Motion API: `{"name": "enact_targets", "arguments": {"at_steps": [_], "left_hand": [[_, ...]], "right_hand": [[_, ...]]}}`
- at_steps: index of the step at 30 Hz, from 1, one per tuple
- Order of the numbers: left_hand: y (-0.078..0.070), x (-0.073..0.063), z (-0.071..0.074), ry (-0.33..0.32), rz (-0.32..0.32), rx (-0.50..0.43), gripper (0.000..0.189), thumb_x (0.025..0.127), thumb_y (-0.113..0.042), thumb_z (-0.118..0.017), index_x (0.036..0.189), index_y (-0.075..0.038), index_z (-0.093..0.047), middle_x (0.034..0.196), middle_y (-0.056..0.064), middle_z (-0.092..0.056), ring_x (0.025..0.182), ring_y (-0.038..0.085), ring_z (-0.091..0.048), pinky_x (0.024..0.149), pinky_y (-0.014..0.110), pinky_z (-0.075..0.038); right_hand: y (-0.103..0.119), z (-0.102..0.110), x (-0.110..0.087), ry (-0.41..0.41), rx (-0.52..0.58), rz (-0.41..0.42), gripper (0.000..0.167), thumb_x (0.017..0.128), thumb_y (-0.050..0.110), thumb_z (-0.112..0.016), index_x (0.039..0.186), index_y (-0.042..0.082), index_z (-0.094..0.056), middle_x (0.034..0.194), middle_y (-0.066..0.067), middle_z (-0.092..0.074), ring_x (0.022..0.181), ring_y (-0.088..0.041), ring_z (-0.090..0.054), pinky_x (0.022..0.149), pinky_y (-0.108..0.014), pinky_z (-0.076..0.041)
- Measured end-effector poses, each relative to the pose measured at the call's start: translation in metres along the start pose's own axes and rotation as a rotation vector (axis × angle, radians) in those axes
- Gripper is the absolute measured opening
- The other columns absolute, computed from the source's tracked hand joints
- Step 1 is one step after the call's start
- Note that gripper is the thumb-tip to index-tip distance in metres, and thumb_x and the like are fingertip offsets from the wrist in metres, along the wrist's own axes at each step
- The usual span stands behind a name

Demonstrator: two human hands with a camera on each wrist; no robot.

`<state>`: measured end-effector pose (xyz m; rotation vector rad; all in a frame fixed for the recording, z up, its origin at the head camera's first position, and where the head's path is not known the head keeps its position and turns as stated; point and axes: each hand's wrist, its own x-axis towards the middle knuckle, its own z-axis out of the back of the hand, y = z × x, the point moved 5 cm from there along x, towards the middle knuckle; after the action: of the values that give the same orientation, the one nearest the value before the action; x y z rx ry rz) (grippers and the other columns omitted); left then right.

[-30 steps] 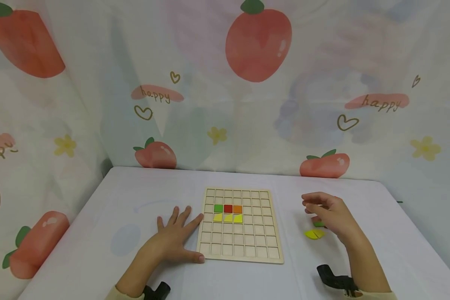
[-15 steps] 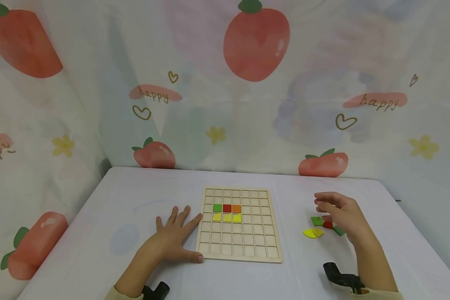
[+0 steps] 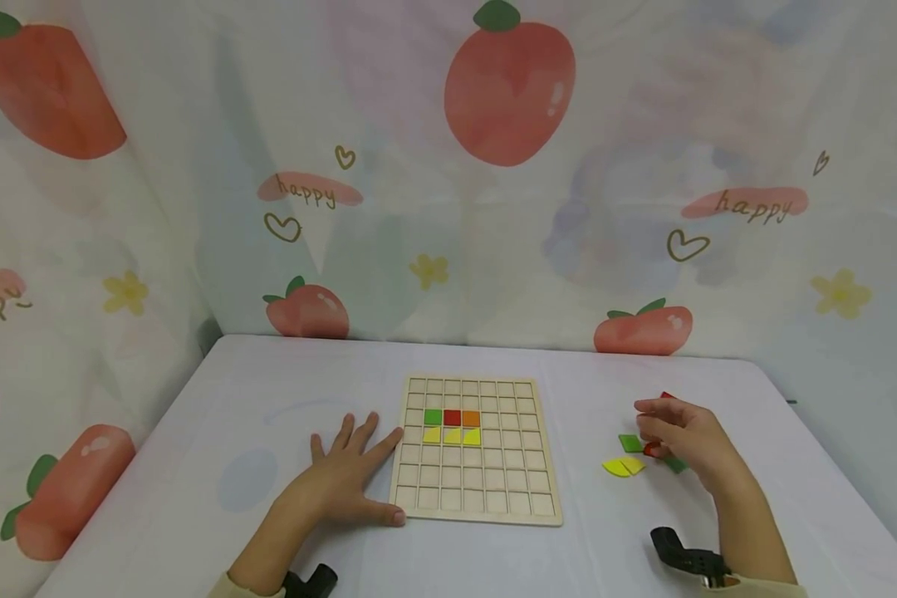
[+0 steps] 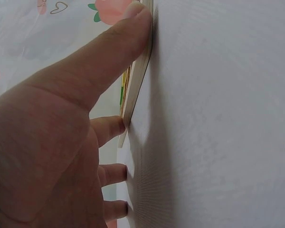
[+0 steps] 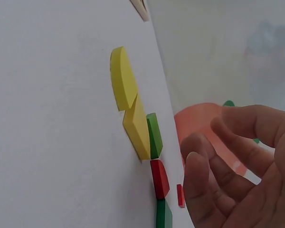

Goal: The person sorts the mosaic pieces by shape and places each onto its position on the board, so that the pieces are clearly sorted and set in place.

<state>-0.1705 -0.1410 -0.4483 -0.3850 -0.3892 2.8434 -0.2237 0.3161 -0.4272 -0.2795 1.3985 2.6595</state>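
My left hand lies with fingers spread on the white table, touching the left edge of a wooden grid board with thumb and index finger. Set in the board are a green square tile, a red one and an orange one, above a row of yellow pieces. My right hand hovers over loose tiles, its fingers loosely bent around nothing visible. Below it are a light green tile, a red tile and a dark green tile.
Two loose yellow pieces, one rounded and one angled, touch each other left of the right hand. Another red tile shows just behind that hand. A printed cloth backdrop rises behind the table and along its left.
My right hand has shifted right and lowered slightly, uncovering green and red tiles and, behind it, another red tile. My left hand stays at the board's edge.
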Motion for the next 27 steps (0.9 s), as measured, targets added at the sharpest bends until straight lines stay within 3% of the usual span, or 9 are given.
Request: {"name": "enact_targets", "arguments": {"at_steps": [8,15,27], "left_hand": [[0.001,-0.001,-0.001,-0.002,-0.003,0.007,0.114,0.060,-0.085,-0.070,0.156,-0.036,-0.032,0.166,0.013,-0.017,0.152,0.046,-0.005,0.105,0.082,-0.005],[0.001,0.000,-0.001,-0.002,-0.005,0.002,0.114,0.060,-0.084,-0.070,0.156,-0.035,-0.032,0.166,0.013,-0.017,0.152,0.047,-0.004,0.104,0.083,-0.005],[0.000,-0.001,0.000,-0.004,-0.003,-0.002,0.114,0.061,-0.083,-0.071,0.156,-0.035,-0.032,0.166,0.013,-0.017,0.152,0.046,-0.005,0.105,0.082,-0.005]], "right_hand": [[-0.004,-0.008,0.004,0.020,-0.128,0.014,0.049,0.093,0.027,-0.069,0.132,0.000,-0.059,0.118,-0.018,-0.063,0.089,-0.020,-0.060,0.068,-0.029,-0.052],[-0.002,-0.015,0.008,-0.017,-0.268,0.031,0.047,0.087,0.022,-0.075,0.128,0.002,-0.063,0.113,-0.016,-0.066,0.102,-0.031,-0.058,0.074,-0.035,-0.049],[-0.001,-0.016,0.008,-0.029,-0.329,0.017,0.046,0.085,0.020,-0.077,0.125,0.002,-0.064,0.109,-0.017,-0.065,0.099,-0.032,-0.058,0.075,-0.039,-0.052]]}}
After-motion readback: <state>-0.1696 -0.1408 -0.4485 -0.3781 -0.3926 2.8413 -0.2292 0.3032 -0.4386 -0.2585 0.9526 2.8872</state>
